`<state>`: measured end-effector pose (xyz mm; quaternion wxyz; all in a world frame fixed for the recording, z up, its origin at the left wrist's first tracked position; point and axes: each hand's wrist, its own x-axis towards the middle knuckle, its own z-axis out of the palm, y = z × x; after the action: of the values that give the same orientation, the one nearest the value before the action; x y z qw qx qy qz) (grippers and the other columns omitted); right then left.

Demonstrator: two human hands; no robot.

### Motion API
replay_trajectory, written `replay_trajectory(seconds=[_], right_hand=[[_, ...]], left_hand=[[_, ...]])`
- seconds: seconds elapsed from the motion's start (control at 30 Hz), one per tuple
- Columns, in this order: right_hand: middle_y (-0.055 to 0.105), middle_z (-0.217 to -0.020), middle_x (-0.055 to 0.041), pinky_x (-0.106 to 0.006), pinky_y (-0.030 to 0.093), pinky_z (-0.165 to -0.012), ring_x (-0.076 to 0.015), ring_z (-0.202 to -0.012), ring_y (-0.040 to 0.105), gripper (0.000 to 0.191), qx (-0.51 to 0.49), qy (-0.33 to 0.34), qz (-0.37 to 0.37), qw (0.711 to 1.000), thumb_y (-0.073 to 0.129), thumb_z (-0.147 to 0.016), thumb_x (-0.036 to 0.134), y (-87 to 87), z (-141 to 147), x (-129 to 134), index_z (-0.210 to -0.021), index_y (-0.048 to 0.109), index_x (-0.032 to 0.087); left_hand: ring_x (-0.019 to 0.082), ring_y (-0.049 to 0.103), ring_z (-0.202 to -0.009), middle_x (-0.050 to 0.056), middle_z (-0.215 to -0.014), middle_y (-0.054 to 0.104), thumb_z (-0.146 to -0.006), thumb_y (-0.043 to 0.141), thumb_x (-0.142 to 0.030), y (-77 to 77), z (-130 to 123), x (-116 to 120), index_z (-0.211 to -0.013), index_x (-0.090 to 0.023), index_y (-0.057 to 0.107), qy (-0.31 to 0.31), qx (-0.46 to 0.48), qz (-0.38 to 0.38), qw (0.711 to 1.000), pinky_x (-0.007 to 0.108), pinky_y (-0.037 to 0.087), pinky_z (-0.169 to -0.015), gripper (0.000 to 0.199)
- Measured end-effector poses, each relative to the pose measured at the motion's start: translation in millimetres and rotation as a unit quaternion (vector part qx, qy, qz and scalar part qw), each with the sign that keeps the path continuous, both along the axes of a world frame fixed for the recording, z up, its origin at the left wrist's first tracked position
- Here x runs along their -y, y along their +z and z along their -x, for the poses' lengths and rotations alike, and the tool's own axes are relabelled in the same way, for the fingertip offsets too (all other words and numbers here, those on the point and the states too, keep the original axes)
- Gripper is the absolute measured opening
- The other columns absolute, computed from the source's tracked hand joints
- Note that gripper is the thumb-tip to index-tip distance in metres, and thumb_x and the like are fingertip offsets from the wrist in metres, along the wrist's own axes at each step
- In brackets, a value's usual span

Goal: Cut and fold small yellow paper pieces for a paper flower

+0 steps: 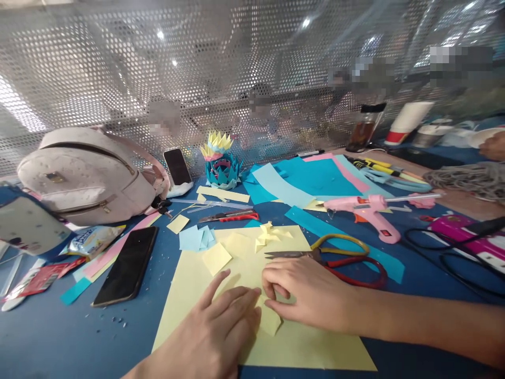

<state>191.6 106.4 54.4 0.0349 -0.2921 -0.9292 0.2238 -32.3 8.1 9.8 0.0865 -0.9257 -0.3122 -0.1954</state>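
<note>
Blue surface [130,342] is carrying a pale yellow sheet [311,350], lower centre of frame. Left hand [223,326] is lying with fingers extended; right hand [302,289] is curling its fingers. Pinching by either: cannot tell. Scissors [315,255] are lying just beyond the right hand, tips pointing left. Small yellow paper piece [270,321] is resting on the sheet between both hands, each touching it, neither nearer; its visible long axis is running roughly up-down the frame, lower left of the right hand's knuckles.
</note>
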Motion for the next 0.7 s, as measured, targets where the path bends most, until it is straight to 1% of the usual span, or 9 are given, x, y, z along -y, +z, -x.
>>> replay_trajectory(seconds=[0.07, 0.13, 0.2, 0.27, 0.37, 0.43, 0.5, 0.6, 0.7], right_hand=[[0.065, -0.072, 0.0043, -0.025, 0.031, -0.059, -0.0138, -0.071, 0.061, 0.011, -0.022, 0.002, 0.006, 1.000, 0.069, -0.079, 0.014, -0.6, 0.6, 0.0, -0.075, 0.061, 0.019], [0.068, -0.074, 0.0044, -0.024, 0.033, -0.061, -0.0136, -0.072, 0.063, 0.010, -0.051, 0.002, 0.001, 0.999, 0.068, -0.079, 0.012, -1.9, 1.0, -0.8, -0.076, 0.063, 0.019], [0.069, -0.076, 0.0046, -0.024, 0.034, -0.061, -0.0128, -0.071, 0.063, 0.011, -0.078, 0.007, -0.016, 0.997, 0.067, -0.079, 0.009, -3.8, 1.0, -1.7, -0.078, 0.065, 0.020], [0.070, -0.076, 0.0044, -0.023, 0.034, -0.060, -0.0124, -0.071, 0.063, 0.013, -0.098, 0.018, -0.037, 0.994, 0.066, -0.079, 0.007, -6.0, 0.6, -2.5, -0.077, 0.066, 0.020], [0.069, -0.075, 0.0035, -0.024, 0.033, -0.059, -0.0129, -0.071, 0.061, 0.013, -0.119, 0.042, -0.065, 0.990, 0.067, -0.082, 0.008, -9.8, -1.0, -3.6, -0.076, 0.068, 0.021], [0.067, -0.075, 0.0032, -0.025, 0.033, -0.061, -0.0130, -0.072, 0.059, 0.012, -0.129, 0.074, -0.082, 0.985, 0.068, -0.087, 0.014, -12.2, -2.5, -5.3, -0.077, 0.070, 0.021], [0.066, -0.076, 0.0024, -0.026, 0.034, -0.063, -0.0134, -0.074, 0.056, 0.014, -0.134, 0.123, -0.102, 0.978, 0.067, -0.094, 0.023, -13.5, -4.1, -8.0, -0.080, 0.072, 0.021], [0.065, -0.079, -0.0002, -0.029, 0.033, -0.063, -0.0150, -0.074, 0.051, 0.029, -0.127, 0.191, -0.140, 0.963, 0.060, -0.101, 0.034, -11.0, -6.5, -12.8, -0.079, 0.071, 0.019], [0.063, -0.077, -0.0016, -0.031, 0.030, -0.061, -0.0162, -0.072, 0.045, 0.037, -0.104, 0.221, -0.156, 0.957, 0.055, -0.103, 0.034, -1.6, -8.9, -16.1, -0.073, 0.070, 0.018]], left_hand=[[0.027, 0.055, -0.129, 0.013, -0.131, 0.067, -0.099, 0.035, -0.014, 7.0, 0.1, 0.4, -0.124, -0.008, 0.062, -0.003, -0.008, 0.004, 1.000, 0.056, 0.019, -0.125, 0.037], [0.027, 0.054, -0.130, 0.015, -0.133, 0.066, -0.099, 0.038, -0.014, 14.7, 0.7, 1.0, -0.125, -0.008, 0.061, 0.000, -0.026, 0.019, 0.999, 0.056, 0.023, -0.124, 0.036], [0.028, 0.055, -0.130, 0.015, -0.134, 0.065, -0.099, 0.040, -0.016, 20.9, 1.4, 1.5, -0.127, -0.008, 0.060, 0.002, -0.044, 0.036, 0.998, 0.056, 0.028, -0.122, 0.035], [0.027, 0.056, -0.129, 0.015, -0.135, 0.065, -0.099, 0.040, -0.016, 23.7, 2.0, 1.7, -0.128, -0.008, 0.060, 0.002, -0.047, 0.041, 0.998, 0.056, 0.028, -0.122, 0.035], [0.027, 0.056, -0.128, 0.011, -0.137, 0.065, -0.099, 0.039, -0.014, 20.6, 2.0, 1.1, -0.128, -0.008, 0.061, 0.002, -0.044, 0.036, 0.998, 0.055, 0.019, -0.125, 0.036], [0.026, 0.056, -0.128, 0.010, -0.135, 0.066, -0.099, 0.038, -0.014, 14.8, 1.4, 0.6, -0.127, -0.008, 0.062, 0.003, -0.025, 0.022, 0.999, 0.053, 0.012, -0.127, 0.037], [0.025, 0.056, -0.127, 0.010, -0.132, 0.067, -0.099, 0.035, -0.014, 8.2, 0.8, 0.1, -0.126, -0.008, 0.062, 0.002, 0.002, 0.005, 1.000, 0.052, 0.007, -0.127, 0.039], [0.024, 0.055, -0.127, 0.011, -0.130, 0.067, -0.099, 0.034, -0.014, 1.7, 1.0, -0.7, -0.127, -0.009, 0.062, 0.001, 0.014, 0.004, 1.000, 0.051, 0.006, -0.127, 0.040], [0.024, 0.055, -0.128, 0.011, -0.133, 0.066, -0.100, 0.035, -0.016, 0.3, 2.6, -1.4, -0.130, -0.009, 0.060, -0.001, 0.006, 0.023, 1.000, 0.053, 0.008, -0.127, 0.040]])
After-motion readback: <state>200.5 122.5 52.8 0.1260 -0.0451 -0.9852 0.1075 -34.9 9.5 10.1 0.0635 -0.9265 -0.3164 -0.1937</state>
